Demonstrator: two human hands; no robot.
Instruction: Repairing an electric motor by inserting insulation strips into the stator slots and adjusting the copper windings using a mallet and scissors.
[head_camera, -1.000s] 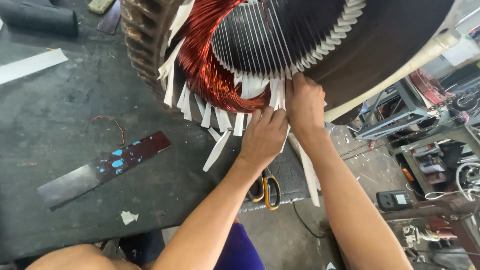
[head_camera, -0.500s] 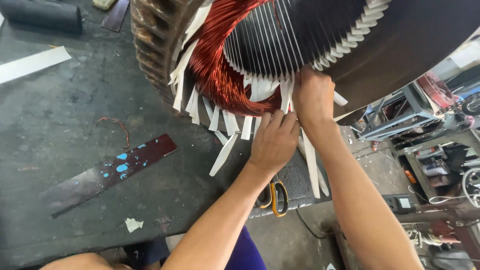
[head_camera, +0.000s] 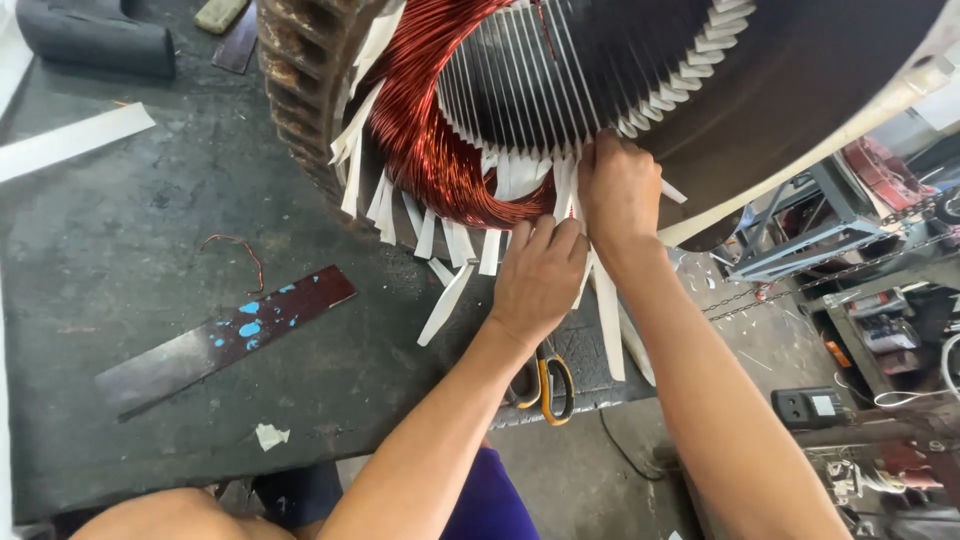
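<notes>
A large motor stator (head_camera: 800, 80) lies on its side on the dark workbench (head_camera: 150, 230), its slots lined with white insulation paper strips (head_camera: 445, 300) and filled with red copper winding (head_camera: 430, 150). My left hand (head_camera: 538, 275) presses against the paper strips at the stator's lower rim, fingers curled onto them. My right hand (head_camera: 620, 190) sits just above and right of it, fingers closed on a white strip at a slot mouth. Both hands touch each other's side at the rim.
A dark flat metal bar with blue spots (head_camera: 225, 335) lies on the bench at left. Yellow-handled scissors (head_camera: 545, 385) rest by the bench edge under my left forearm. A white strip (head_camera: 70, 140), a copper wire scrap (head_camera: 240, 250) and metal racks (head_camera: 800, 240) on the floor at right.
The view has shifted slightly; both hands stay at the same slot on the lower rim, the left hand moved a little upward against the strips.
</notes>
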